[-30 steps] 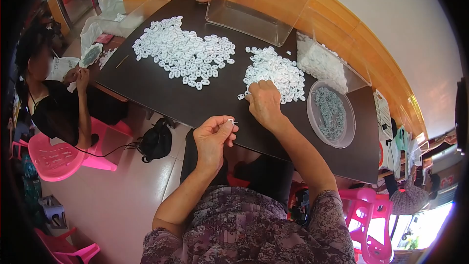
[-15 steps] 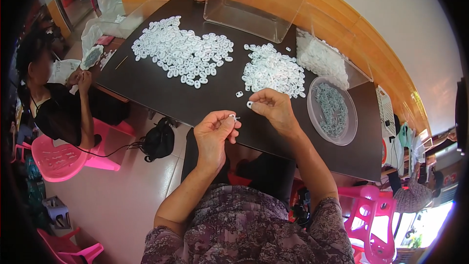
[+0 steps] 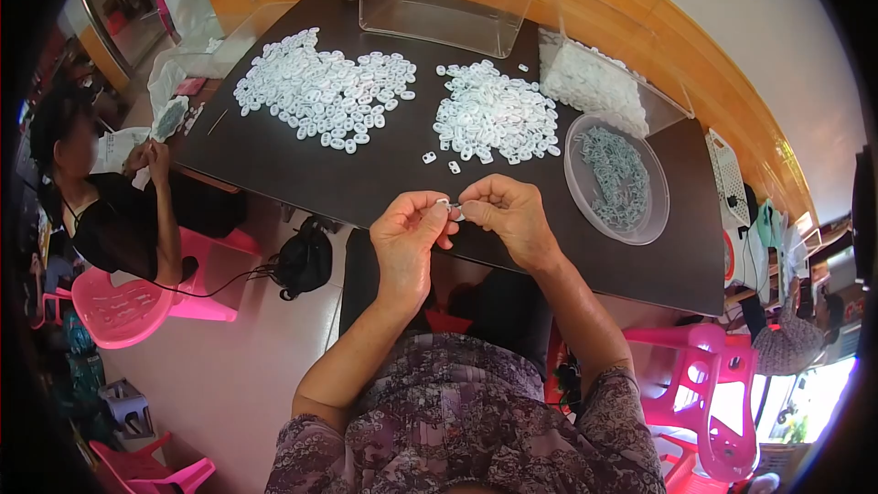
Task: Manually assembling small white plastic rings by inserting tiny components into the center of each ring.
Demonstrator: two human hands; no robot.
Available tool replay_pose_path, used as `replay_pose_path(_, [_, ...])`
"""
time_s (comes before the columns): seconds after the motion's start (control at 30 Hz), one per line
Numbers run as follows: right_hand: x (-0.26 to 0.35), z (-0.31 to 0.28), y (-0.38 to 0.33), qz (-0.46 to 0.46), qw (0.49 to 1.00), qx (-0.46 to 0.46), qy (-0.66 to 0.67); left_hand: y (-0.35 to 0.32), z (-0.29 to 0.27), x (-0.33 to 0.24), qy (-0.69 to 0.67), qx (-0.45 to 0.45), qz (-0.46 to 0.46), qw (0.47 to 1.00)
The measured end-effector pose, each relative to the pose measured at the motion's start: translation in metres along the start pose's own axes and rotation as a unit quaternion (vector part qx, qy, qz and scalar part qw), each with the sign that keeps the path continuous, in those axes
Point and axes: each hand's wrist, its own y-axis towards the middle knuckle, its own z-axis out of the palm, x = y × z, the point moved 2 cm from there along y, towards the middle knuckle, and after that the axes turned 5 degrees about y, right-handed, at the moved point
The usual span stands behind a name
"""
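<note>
My left hand (image 3: 407,238) and my right hand (image 3: 508,212) meet above the near edge of the dark table (image 3: 384,178). Between their fingertips they pinch a small white plastic piece (image 3: 450,208). Just beyond the hands lie two loose white pieces (image 3: 441,162). Farther back sit two heaps of the same white pieces, a left heap (image 3: 320,91) and a right heap (image 3: 498,114). A round clear tray (image 3: 617,178) with grey-green small parts stands to the right of my right hand.
A clear plastic box (image 3: 448,9) and a clear bag of white pieces (image 3: 594,82) stand at the table's back. A person in black (image 3: 110,210) sits at the left on a pink chair (image 3: 119,306). A black bag (image 3: 304,261) lies on the floor.
My right hand left the right heap and came back to the table's near edge. It now meets my left hand, which rose slightly, and both pinch the white piece.
</note>
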Motion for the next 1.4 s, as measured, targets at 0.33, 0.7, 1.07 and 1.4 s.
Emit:
replay_pose_path(0.33, [-0.013,0.002,-0.008,-0.066,0.995,-0.066,-0.025,-0.004,0.003,0.005,0.003,-0.009,0.002,1.000])
replay_pose_path(0.7, [-0.016,0.018,-0.019,-0.061,0.990,-0.125,0.025,-0.007,-0.003,0.012,0.016,-0.041,0.029,0.999])
replay_pose_path(1.07, [-0.027,0.036,-0.029,-0.127,0.971,-0.201,-0.004,-0.011,0.006,0.017,-0.073,-0.061,-0.013,0.995])
replay_pose_path(1.4, [-0.015,0.018,-0.028,-0.076,0.983,-0.162,0.029,-0.014,-0.004,0.016,-0.018,-0.029,-0.038,0.999])
